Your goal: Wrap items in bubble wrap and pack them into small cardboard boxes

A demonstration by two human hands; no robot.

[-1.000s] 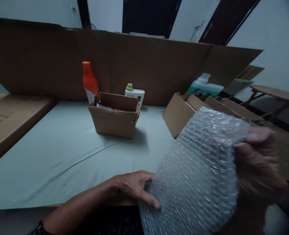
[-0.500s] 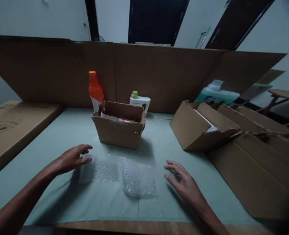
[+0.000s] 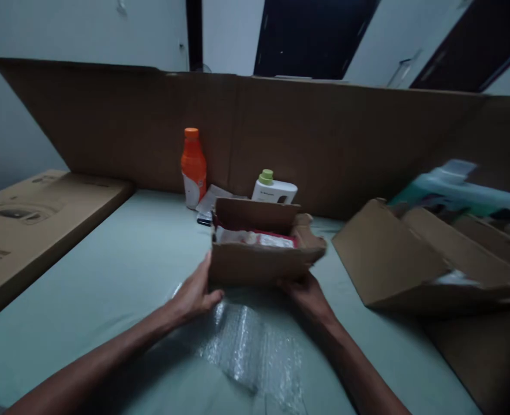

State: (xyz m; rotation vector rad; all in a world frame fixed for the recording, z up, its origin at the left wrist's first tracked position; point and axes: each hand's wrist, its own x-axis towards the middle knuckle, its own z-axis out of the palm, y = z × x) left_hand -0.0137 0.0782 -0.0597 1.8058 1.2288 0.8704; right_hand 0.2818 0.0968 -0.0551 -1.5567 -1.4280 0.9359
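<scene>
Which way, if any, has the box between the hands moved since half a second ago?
Yes, rightward: the box partly hid the orange bottle before; now it shows wholly to that bottle's right.

— I have one left hand [image 3: 192, 295] and one right hand [image 3: 306, 295].
— Two hands, then. What next?
— One orange bottle [image 3: 193, 164], one white bottle [image 3: 274, 192] and one teal bottle [image 3: 458, 189].
— Three bottles. And in cardboard?
— One small open box [image 3: 255, 265], one flat box [image 3: 34, 222], at least one right-hand box [image 3: 393, 253] (the flaps overlap there, so I can't give you an exact figure), plus one tall panel [image 3: 151, 127].
— At least three boxes, one panel. Any wrapping?
— One piece of bubble wrap [image 3: 244, 346], as far as I can tell.
— And farther back?
— One centre door [image 3: 315, 37], one right-hand door [image 3: 475, 49].
— Two doors.
</scene>
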